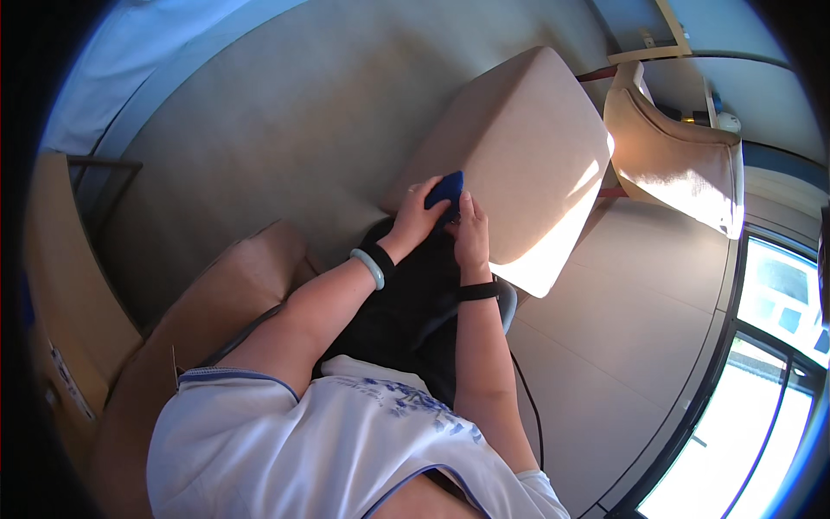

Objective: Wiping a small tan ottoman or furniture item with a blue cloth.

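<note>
A small dark blue object (pixel 446 190), perhaps folded cloth or a pouch, is held up in front of my lap. My left hand (pixel 415 217) grips its left side, thumb across the near face. At its lower right edge, my right hand (pixel 472 232) has its thumb raised and its fingers curled in against it. What lies between the right fingertips is too small to make out. A pale bangle (pixel 368 268) and a black band circle my left wrist. Another black band (pixel 478 291) is on the right wrist. Black fabric (pixel 415 305) covers my lap beneath both forearms.
A beige upholstered ottoman (pixel 532 149) stands just beyond my right hand, partly sunlit. Behind it is a beige armchair (pixel 681 156). Brown upholstered seating (pixel 214 292) and a wooden cabinet (pixel 71 259) are at left. A dark cable (pixel 535 402) runs over the tiled floor (pixel 616 311) towards glass doors (pixel 733 415).
</note>
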The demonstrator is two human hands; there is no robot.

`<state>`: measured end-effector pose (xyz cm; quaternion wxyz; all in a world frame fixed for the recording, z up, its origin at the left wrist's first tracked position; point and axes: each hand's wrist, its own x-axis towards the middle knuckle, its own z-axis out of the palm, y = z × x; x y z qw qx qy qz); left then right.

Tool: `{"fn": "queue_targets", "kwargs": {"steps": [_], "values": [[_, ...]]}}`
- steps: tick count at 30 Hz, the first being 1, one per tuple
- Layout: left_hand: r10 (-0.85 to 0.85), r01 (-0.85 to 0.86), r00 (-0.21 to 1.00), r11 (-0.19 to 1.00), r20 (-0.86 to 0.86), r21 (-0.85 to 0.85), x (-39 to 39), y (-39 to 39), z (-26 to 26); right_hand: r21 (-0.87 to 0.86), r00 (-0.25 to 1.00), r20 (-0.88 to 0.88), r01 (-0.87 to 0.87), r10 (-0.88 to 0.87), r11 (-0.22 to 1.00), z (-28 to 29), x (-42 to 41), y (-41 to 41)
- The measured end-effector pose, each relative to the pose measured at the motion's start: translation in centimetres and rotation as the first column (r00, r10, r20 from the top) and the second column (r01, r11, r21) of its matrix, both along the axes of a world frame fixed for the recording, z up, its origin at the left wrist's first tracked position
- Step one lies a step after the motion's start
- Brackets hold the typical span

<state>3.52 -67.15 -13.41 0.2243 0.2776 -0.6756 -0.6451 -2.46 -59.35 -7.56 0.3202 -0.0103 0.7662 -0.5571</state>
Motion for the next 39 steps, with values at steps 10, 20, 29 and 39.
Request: {"fn": "queue_targets", "kwargs": {"steps": [10,20,29,39], "values": [[0.071,-0.034,0.96,0.989,0.27,-0.142,-3.0,1.5,-5.5,-0.037,0.996,0.062,0.072,-0.069,0.997,0.0,-1.4,2.9],[0.081,-0.097,0.982,0.991,0.168,0.091,-3.7,2.8,-6.7,-0.024,0.992,0.102,0.076,-0.073,0.997,-2.0,-2.1,3.6],[-0.04,0.014,0.975,0.993,0.219,0.12,-5.2,6.7,-6.3,0.081,0.98,-0.015,0.198,-0.198,0.977,-2.9,-3.9,7.5],[0.036,0.032,0.875,0.991,0.483,-0.132,-5.0,6.2,-6.2,0.206,0.997,-0.034,0.081,-0.076,0.975,-3.3,-4.5,7.6]]}}
